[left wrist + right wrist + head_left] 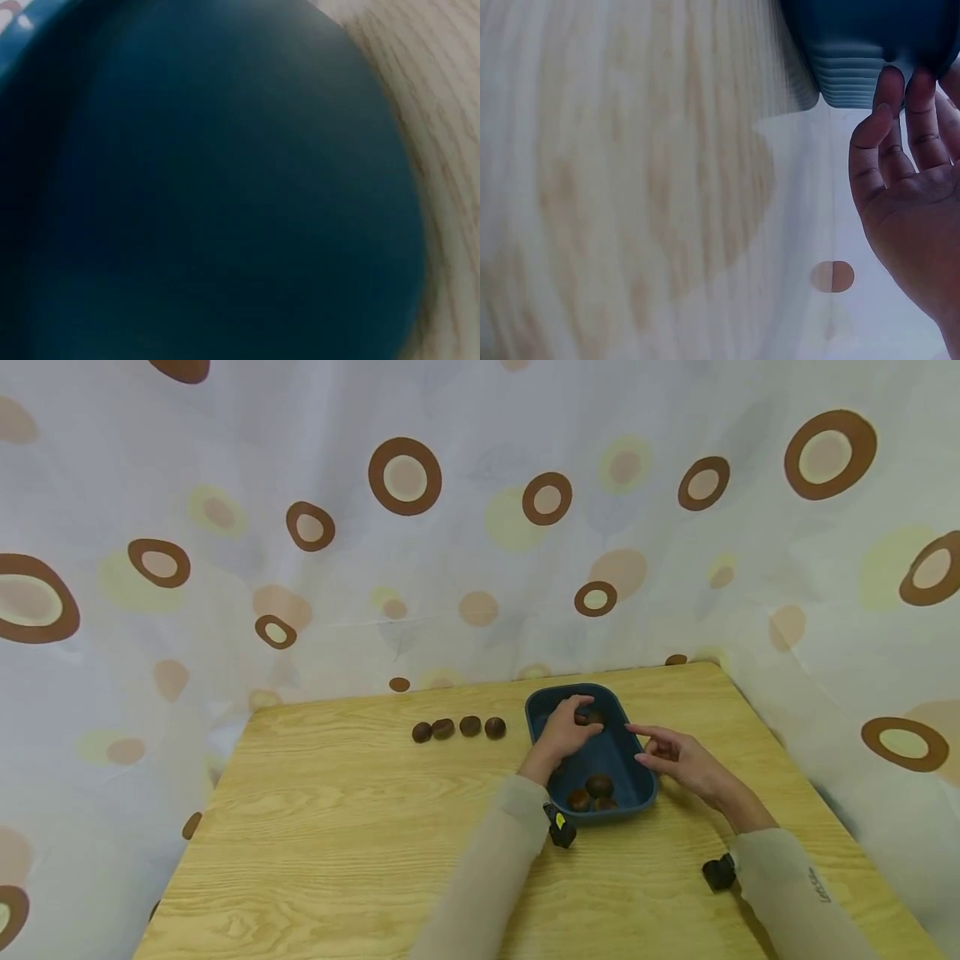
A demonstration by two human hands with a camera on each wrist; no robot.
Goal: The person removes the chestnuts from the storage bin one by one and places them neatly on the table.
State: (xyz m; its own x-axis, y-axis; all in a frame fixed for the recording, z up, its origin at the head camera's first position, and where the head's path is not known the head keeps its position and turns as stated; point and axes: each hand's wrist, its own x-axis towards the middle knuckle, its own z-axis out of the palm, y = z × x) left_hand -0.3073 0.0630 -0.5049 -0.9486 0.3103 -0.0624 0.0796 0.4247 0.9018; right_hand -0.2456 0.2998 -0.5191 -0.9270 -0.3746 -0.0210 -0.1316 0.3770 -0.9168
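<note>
My left hand [567,729] reaches into a dark blue plastic bin [611,758], thumb and index finger spread around brown chestnuts [595,717] at its far end. A gap shows between the index fingertip and the thumb. More chestnuts [598,786] lie at the bin's near end. My right hand [686,766] is beside the bin's right wall, its index fingertip right at the rim and its other fingers bent, with nothing in them. In the right wrist view the fingers of that hand [915,172] stand close to the bin's ribbed side [851,79]. The left wrist view shows only the bin's blurred outer wall [240,180].
Several chestnuts [470,726] stand in a row on the wooden table [360,810], left of the bin. A light curtain [465,552] with brown rings hangs behind the table and along its right side. Both wrists carry small black cameras [718,872].
</note>
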